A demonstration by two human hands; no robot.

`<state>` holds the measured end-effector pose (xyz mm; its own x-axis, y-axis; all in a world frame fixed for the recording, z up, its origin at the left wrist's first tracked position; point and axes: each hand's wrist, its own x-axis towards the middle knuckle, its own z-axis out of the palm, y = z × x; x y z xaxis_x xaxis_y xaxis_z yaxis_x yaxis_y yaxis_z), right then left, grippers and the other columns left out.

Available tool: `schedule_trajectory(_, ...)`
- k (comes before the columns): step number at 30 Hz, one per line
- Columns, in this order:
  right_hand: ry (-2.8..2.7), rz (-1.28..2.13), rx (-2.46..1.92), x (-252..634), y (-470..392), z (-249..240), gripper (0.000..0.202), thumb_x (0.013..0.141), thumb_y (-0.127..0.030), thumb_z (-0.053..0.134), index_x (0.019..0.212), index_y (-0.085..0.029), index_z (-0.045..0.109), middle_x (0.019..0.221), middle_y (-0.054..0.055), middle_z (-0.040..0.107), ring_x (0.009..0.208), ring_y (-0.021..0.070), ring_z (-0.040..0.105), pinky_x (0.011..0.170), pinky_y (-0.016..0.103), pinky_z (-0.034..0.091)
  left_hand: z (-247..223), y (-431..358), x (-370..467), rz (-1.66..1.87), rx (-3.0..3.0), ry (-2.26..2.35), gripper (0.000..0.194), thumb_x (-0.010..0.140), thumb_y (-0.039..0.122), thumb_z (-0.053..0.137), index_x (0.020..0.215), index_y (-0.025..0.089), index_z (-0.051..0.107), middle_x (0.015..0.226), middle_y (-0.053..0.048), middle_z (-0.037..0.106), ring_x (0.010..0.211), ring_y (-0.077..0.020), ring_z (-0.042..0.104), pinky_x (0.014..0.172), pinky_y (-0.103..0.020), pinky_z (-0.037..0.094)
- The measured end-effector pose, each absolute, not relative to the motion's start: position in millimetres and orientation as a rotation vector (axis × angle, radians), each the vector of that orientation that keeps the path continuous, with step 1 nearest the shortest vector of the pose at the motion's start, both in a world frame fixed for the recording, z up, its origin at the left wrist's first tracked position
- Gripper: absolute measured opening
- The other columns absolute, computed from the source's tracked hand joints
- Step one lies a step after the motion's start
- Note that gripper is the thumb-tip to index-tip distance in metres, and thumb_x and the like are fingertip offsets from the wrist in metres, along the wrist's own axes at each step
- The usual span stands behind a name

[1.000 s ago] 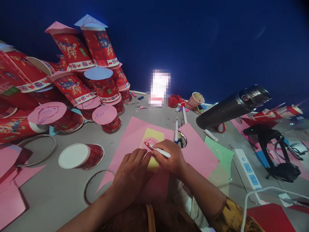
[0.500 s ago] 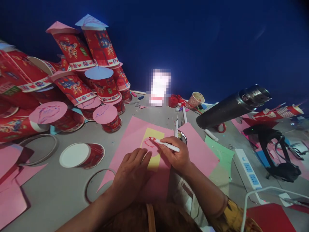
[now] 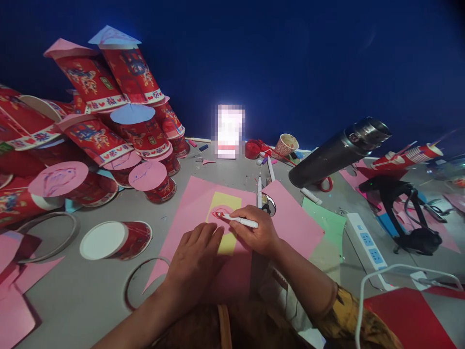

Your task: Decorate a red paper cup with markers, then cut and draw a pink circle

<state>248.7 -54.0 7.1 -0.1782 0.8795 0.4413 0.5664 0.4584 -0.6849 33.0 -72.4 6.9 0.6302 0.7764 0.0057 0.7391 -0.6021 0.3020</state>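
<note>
In the head view my right hand (image 3: 254,230) is closed round a white marker (image 3: 244,222) with a red tip. The tip touches red lines drawn on a pink patch over a yellow paper strip (image 3: 227,199). Beneath the strip lies a large pink sheet (image 3: 192,203). My left hand (image 3: 198,249) rests flat on the sheet, fingers stretched out, with its fingertips at the left edge of the strip and pink patch. Part of the drawing is hidden by the marker and fingers.
Stacked red paper cups (image 3: 127,72) with paper tops stand at the left. One cup (image 3: 140,239) lies nearer me, beside a ring (image 3: 127,286). A blurred bright screen (image 3: 229,128), a dark flask (image 3: 327,157), a power strip (image 3: 365,242) and a black headset-like frame (image 3: 392,208) stand around the back and right.
The view has shifted, so most things sit further left in the picture. The marker tip has moved over the drawing, and more red lines show on the pink patch. My left hand stays flat.
</note>
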Motion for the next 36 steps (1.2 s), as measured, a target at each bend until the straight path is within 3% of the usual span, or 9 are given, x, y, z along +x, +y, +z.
schedule_trajectory(20, -1.910, 0.498, -1.210, 240.3, -46.8, 4.7, 0.019, 0.105, -0.039, 0.066, 0.109, -0.025, 0.078, 0.100, 0.007, 0.084, 0.087, 0.0217, 0.077, 0.081, 0.034, 0.061, 12.9, -73.0, 31.6, 0.210, 2.544, 1.202, 0.055, 0.088, 0.010, 0.068, 0.141, 0.020, 0.056, 0.138, -0.013, 0.067, 0.128, -0.0339, 0.059, 0.100, -0.049, 0.052)
schedule_trajectory(31, -1.603, 0.466, -1.295, 261.5, -47.8, 12.0, 0.020, 0.103, -0.041, 0.066, 0.109, -0.025, 0.078, 0.101, 0.007, 0.083, 0.089, 0.0221, 0.080, 0.082, 0.034, 0.064, 13.4, -72.8, 32.7, 0.155, 2.561, 1.224, 0.052, 0.088, 0.010, 0.071, 0.139, 0.015, 0.058, 0.140, -0.017, 0.066, 0.130, -0.0367, 0.059, 0.101, -0.052, 0.052)
schedule_trajectory(36, -1.447, 0.535, -1.384, 278.2, -46.7, 11.4, 0.023, 0.099, -0.044, 0.071, 0.106, -0.023, 0.077, 0.096, 0.008, 0.083, 0.085, 0.0229, 0.080, 0.074, 0.033, 0.063, 9.9, -70.5, 28.1, 0.343, 2.501, 1.190, 0.041, 0.094, 0.013, 0.066, 0.134, 0.017, 0.060, 0.136, -0.016, 0.067, 0.125, -0.0347, 0.060, 0.097, -0.050, 0.054)
